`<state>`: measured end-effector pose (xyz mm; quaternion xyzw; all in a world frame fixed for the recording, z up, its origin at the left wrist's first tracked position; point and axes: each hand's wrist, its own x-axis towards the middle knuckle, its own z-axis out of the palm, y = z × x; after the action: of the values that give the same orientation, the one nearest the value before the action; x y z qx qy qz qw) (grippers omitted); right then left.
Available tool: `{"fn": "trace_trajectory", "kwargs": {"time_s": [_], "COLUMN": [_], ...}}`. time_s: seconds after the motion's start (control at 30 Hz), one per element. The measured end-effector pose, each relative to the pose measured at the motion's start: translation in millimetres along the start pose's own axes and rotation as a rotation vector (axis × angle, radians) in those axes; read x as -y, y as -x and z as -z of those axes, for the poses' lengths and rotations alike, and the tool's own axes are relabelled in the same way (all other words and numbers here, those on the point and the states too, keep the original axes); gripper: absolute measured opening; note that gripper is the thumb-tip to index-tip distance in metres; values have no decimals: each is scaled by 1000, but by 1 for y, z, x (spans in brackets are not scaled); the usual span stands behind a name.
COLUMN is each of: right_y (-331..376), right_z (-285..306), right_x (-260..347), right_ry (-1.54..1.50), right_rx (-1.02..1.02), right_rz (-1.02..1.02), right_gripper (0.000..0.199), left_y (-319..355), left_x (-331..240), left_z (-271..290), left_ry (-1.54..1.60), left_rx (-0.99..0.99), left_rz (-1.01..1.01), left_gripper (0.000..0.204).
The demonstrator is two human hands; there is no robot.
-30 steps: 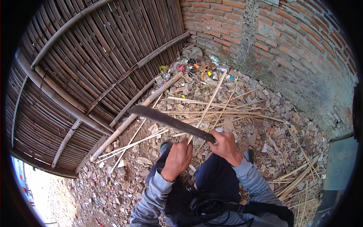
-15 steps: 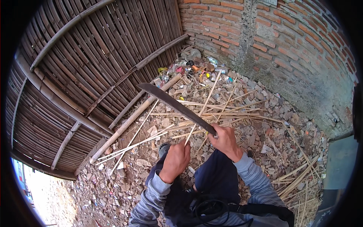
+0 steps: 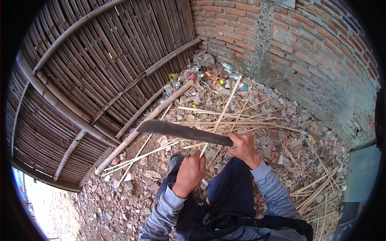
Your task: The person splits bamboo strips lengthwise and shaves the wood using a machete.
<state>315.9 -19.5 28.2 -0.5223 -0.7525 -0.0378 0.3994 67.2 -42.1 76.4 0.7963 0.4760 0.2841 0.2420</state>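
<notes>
My right hand [image 3: 242, 148] is closed round the handle of a machete [image 3: 181, 131]. Its long dark blade points left, crossing over the strip near my left hand. My left hand [image 3: 191, 172] is closed on the near end of a thin, pale bamboo strip [image 3: 226, 105], which slants away up and to the right. The blade lies across this strip a little beyond my left fingers; whether it touches cannot be made out. More split strips [image 3: 245, 123] lie criss-crossed on the rubble beyond my hands. The handle is mostly hidden in my fist.
A slatted bamboo wall [image 3: 120, 52] rises on the left and a brick wall [image 3: 313, 52] at the back right. A thick bamboo pole [image 3: 138, 134] lies along the left side. Rubble [image 3: 116, 205] covers the ground, with litter [image 3: 201, 74] in the corner. More strips [image 3: 317, 193] lie at right.
The machete's blade has swung down toward me, its tip lower, and now lies flatter across the bamboo strip. My left hand and the strip have shifted slightly right.
</notes>
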Motion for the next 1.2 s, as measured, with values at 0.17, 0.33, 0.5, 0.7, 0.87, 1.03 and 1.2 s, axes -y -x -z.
{"fn": "trace_trajectory", "kwargs": {"time_s": [0.17, 0.33, 0.5, 0.7, 0.87, 1.03, 1.2], "right_y": [-12, -7, -9, -32, -29, -43, -50], "right_z": [-3, -5, 3, 4, 9, 26, 17], "right_x": [-33, -21, -15, -48, -27, -26, -62], "right_ry": [-44, -84, 31, -169, -71, 174, -43], "right_rx": [-77, -119, 30, -72, -27, 48, -96], "right_rz": [-230, -205, 66, -271, -111, 139, -200], "right_gripper": [19, 22, 24, 20, 22, 26, 26], "left_y": [4, -3, 3, -2, -1, 9, 3], "left_x": [6, 6, -1, -1, -7, -12, -10], "left_z": [-3, 1, -2, 2, 3, -11, -3], "left_ry": [-26, 24, -131, -94, -158, -289, -231], "left_rx": [-31, -6, -55, -30, -51, -34, -49], "left_rz": [18, -16, 8, 68, 67, 32, 53], "left_gripper": [22, 20, 19, 23, 20, 20, 20]}}
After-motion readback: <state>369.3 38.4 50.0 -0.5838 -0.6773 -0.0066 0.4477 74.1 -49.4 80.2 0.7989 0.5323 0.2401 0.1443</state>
